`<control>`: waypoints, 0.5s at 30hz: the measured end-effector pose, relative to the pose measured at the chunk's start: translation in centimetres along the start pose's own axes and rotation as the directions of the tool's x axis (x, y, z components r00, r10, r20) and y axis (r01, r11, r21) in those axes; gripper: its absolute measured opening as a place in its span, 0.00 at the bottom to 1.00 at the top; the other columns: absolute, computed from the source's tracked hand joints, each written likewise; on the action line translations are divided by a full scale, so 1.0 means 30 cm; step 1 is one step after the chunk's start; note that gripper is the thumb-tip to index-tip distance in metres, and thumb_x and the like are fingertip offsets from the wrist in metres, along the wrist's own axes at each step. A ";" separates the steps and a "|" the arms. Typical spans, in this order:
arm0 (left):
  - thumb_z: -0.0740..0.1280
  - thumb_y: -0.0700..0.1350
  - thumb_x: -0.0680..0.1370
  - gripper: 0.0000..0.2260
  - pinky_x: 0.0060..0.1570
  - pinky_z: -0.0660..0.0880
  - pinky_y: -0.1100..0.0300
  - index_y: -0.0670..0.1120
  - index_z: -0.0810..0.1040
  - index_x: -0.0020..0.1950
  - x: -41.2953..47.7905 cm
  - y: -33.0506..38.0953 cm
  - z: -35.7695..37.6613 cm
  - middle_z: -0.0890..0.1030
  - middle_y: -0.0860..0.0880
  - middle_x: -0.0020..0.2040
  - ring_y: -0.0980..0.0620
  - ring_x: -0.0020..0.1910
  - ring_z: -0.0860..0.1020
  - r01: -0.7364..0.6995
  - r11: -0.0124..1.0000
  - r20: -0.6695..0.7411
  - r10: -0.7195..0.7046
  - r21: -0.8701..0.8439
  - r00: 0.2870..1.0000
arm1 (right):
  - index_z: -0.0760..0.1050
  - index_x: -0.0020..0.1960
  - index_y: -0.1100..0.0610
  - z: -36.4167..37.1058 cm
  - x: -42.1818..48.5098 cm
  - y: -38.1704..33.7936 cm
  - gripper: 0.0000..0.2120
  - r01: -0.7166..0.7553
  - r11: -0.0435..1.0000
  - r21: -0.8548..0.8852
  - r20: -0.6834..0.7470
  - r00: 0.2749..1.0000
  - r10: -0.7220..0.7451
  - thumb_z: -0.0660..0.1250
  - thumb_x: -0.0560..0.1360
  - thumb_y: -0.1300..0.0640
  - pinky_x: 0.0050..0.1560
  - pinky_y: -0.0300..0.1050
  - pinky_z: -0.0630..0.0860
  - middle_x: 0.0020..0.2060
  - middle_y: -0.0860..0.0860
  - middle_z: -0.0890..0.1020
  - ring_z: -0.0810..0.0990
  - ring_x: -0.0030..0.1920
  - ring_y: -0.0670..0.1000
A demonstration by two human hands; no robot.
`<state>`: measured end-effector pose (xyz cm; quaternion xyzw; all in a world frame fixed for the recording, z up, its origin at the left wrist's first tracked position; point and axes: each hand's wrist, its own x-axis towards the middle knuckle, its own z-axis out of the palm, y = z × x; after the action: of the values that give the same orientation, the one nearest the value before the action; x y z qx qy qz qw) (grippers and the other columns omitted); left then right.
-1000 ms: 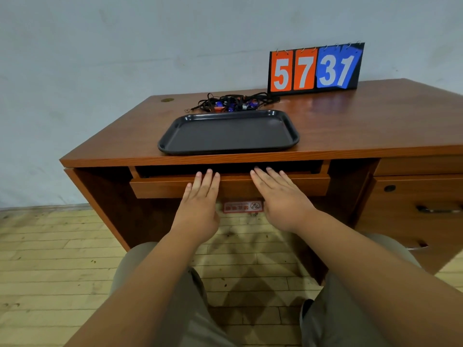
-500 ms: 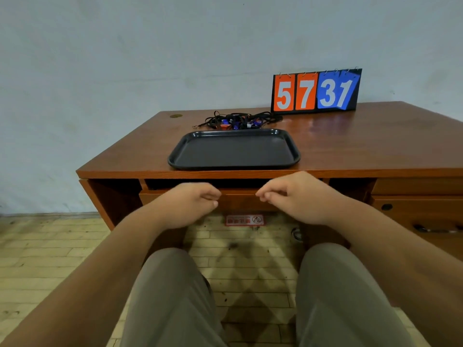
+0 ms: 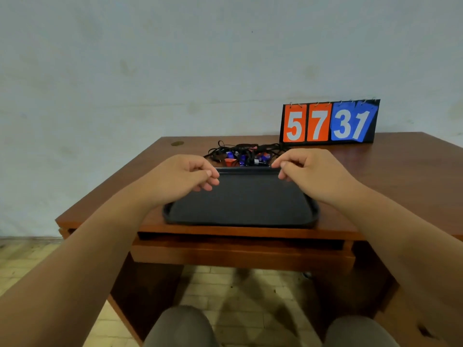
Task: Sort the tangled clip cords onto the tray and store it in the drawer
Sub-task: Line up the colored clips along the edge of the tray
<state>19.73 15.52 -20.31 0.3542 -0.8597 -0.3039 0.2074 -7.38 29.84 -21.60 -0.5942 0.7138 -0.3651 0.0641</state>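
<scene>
A black tray (image 3: 240, 201) lies on the wooden desk (image 3: 375, 171) near its front edge, with nothing on it. Behind the tray sits a tangle of black cords with blue and orange clips (image 3: 240, 155). My left hand (image 3: 180, 177) hovers over the tray's far left part, fingers loosely curled and holding nothing. My right hand (image 3: 313, 172) hovers over the tray's far right part, fingers curled the same way, also holding nothing. Both hands are just short of the cords. The wide drawer (image 3: 240, 251) under the desktop stands slightly pulled out.
A flip scoreboard reading 5731 (image 3: 329, 122) stands at the back of the desk against the wall. A brass cable grommet (image 3: 177, 143) is at the back left. More drawers (image 3: 421, 321) are at the lower right. My knees are below the desk front.
Both hands left the drawer front and rose up over the tray toward the cords. The drawer stays slightly out. The view moved closer to the desk.
</scene>
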 end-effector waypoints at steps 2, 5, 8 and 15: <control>0.63 0.44 0.88 0.11 0.59 0.82 0.56 0.52 0.85 0.58 0.086 -0.006 -0.011 0.89 0.58 0.51 0.60 0.51 0.87 0.006 1.000 -0.001 -0.006 -0.003 1.000 | 0.84 0.58 0.41 0.007 0.083 0.032 0.11 -0.023 1.000 0.013 0.000 1.000 0.023 0.65 0.86 0.54 0.58 0.53 0.85 0.44 0.40 0.87 0.87 0.47 0.48; 0.63 0.43 0.88 0.11 0.57 0.82 0.58 0.52 0.86 0.57 0.223 -0.020 -0.019 0.89 0.58 0.51 0.60 0.51 0.87 0.018 1.000 0.008 -0.018 0.003 1.000 | 0.85 0.58 0.44 0.024 0.198 0.074 0.11 -0.040 0.998 0.049 -0.012 0.999 0.040 0.65 0.86 0.56 0.58 0.50 0.84 0.44 0.41 0.88 0.86 0.47 0.44; 0.64 0.42 0.87 0.10 0.55 0.83 0.62 0.50 0.86 0.56 0.361 -0.031 -0.024 0.90 0.56 0.50 0.59 0.51 0.87 0.029 1.000 0.015 -0.029 -0.002 0.999 | 0.86 0.59 0.47 0.052 0.316 0.112 0.11 -0.067 0.994 0.086 0.017 0.998 0.066 0.65 0.86 0.57 0.59 0.47 0.84 0.45 0.44 0.88 0.87 0.49 0.44; 0.67 0.45 0.85 0.08 0.59 0.81 0.56 0.55 0.86 0.56 0.668 -0.096 -0.042 0.89 0.59 0.48 0.65 0.48 0.85 -0.057 0.982 0.046 0.049 0.182 0.998 | 0.85 0.59 0.45 0.110 0.581 0.182 0.09 -0.047 0.998 0.035 0.074 0.996 0.045 0.70 0.83 0.57 0.47 0.33 0.74 0.50 0.42 0.86 0.84 0.50 0.41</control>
<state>8.54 -1.30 -18.49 0.3424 -0.8973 -0.2252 0.1640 -14.99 12.90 -21.28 -0.5893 0.7178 -0.3545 0.1092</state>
